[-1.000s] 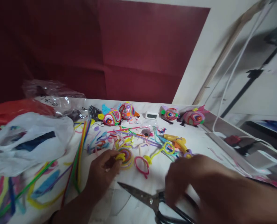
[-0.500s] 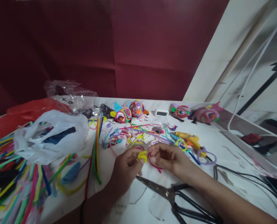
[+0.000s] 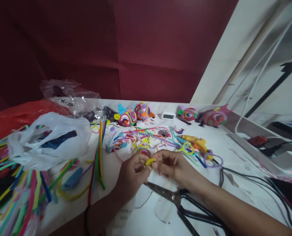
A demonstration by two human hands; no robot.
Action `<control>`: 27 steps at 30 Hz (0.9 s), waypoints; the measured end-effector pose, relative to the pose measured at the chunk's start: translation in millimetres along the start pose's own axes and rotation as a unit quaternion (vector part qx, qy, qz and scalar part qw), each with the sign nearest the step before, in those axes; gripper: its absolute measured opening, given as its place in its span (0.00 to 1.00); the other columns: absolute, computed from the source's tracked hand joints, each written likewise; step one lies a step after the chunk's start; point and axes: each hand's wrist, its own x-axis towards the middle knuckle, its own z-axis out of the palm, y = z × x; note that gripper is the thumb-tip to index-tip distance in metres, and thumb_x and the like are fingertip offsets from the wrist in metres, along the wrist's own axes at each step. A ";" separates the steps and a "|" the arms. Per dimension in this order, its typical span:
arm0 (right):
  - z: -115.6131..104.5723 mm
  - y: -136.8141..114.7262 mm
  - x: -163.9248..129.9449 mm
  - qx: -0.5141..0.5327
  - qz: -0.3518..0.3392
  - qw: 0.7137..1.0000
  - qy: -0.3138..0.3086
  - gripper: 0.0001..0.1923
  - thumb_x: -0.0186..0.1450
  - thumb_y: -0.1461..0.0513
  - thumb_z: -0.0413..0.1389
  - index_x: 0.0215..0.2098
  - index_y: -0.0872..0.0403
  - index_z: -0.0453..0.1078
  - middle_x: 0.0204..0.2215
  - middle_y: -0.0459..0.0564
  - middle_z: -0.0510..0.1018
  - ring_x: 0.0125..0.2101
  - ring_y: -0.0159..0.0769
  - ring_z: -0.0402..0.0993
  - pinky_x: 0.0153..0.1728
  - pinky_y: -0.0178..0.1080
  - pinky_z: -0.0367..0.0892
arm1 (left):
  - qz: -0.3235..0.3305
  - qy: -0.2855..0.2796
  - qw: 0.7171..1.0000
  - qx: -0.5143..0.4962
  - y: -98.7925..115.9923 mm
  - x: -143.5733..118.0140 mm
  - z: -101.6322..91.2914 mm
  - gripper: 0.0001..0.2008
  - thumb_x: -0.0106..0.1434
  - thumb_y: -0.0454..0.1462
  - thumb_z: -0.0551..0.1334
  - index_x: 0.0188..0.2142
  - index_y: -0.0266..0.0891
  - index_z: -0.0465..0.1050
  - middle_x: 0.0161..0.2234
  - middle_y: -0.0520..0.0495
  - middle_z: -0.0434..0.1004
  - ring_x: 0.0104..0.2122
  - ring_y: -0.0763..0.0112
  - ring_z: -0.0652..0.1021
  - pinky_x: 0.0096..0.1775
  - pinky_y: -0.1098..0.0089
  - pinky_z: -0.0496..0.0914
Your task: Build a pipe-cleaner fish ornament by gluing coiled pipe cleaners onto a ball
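My left hand [image 3: 135, 168] pinches a small coiled yellow pipe cleaner [image 3: 150, 161] between thumb and fingers. The fingertips of my right hand [image 3: 169, 165] close on the coil's other side. Just beyond my hands lies a round multicoloured coil [image 3: 143, 152], partly covered by my fingers. Below them, large black-handled scissors [image 3: 172, 196] rest on the white table with the blades pointing toward my left hand.
Pipe cleaner scraps [image 3: 141, 141] litter the table's middle. A yellow glue gun [image 3: 195, 142] with a cord lies right. Decorated fish-like figures [image 3: 127, 118] and a small digital clock [image 3: 168, 116] stand behind. Left are a white plastic bag [image 3: 50, 141] and pipe cleaner bundles [image 3: 25, 203].
My right fingers have come in against the yellow coil, which is now turned flatter. The pink pipe cleaner seen at my right fingers earlier no longer shows. The view has shifted slightly.
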 end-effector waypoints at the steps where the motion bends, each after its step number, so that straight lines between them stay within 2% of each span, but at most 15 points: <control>1: -0.3 0.4 0.0 0.004 -0.006 1.000 0.003 0.21 0.49 0.51 0.67 0.31 0.58 0.72 0.22 0.44 0.73 0.21 0.26 0.64 0.22 0.32 0.57 | 0.004 -0.004 1.000 0.006 -0.5 -0.2 0.2 0.07 0.54 0.37 0.63 0.31 0.39 0.68 0.18 0.56 0.69 0.16 0.77 0.69 0.19 0.76 0.64; 6: -2.2 1.8 0.8 -0.028 -0.045 0.998 0.022 0.18 0.52 0.51 0.66 0.27 0.58 0.73 0.17 0.42 0.70 0.18 0.25 0.60 0.21 0.32 0.56 | -0.001 -0.023 0.999 0.039 3.5 -1.3 0.7 0.05 0.54 0.37 0.62 0.30 0.38 0.70 0.18 0.56 0.68 0.17 0.78 0.67 0.20 0.76 0.61; 14: -2.4 1.2 2.2 -0.034 -0.038 0.998 0.037 0.18 0.52 0.50 0.64 0.27 0.57 0.72 0.18 0.42 0.71 0.18 0.26 0.61 0.21 0.33 0.56 | -0.012 -0.036 0.996 0.082 14.9 -2.1 -1.1 0.08 0.57 0.40 0.60 0.26 0.38 0.70 0.14 0.57 0.64 0.16 0.78 0.65 0.20 0.76 0.57; 18: -6.6 -0.1 1.5 -0.059 -0.044 0.997 0.012 0.13 0.53 0.54 0.64 0.26 0.56 0.72 0.18 0.42 0.70 0.19 0.26 0.60 0.20 0.32 0.55 | -0.015 -0.031 0.995 0.096 17.3 -2.0 -3.1 0.08 0.57 0.40 0.60 0.25 0.38 0.69 0.15 0.57 0.64 0.17 0.77 0.65 0.21 0.75 0.57; 23: -13.1 -2.0 -0.8 -0.146 -0.065 0.987 0.000 0.03 0.54 0.63 0.59 0.27 0.56 0.73 0.18 0.42 0.68 0.20 0.27 0.60 0.21 0.32 0.56 | 0.006 -0.033 0.989 0.144 20.2 -3.6 -3.1 0.08 0.57 0.40 0.60 0.25 0.38 0.69 0.15 0.57 0.62 0.18 0.77 0.64 0.22 0.75 0.56; 27: -14.8 -1.9 -0.7 -0.162 -0.049 0.986 -0.009 0.03 0.54 0.63 0.59 0.25 0.56 0.71 0.18 0.41 0.67 0.19 0.27 0.59 0.20 0.32 0.54 | 0.012 -0.035 0.988 0.151 18.7 -3.9 -2.5 0.09 0.58 0.40 0.60 0.25 0.38 0.70 0.16 0.57 0.62 0.18 0.77 0.64 0.22 0.75 0.56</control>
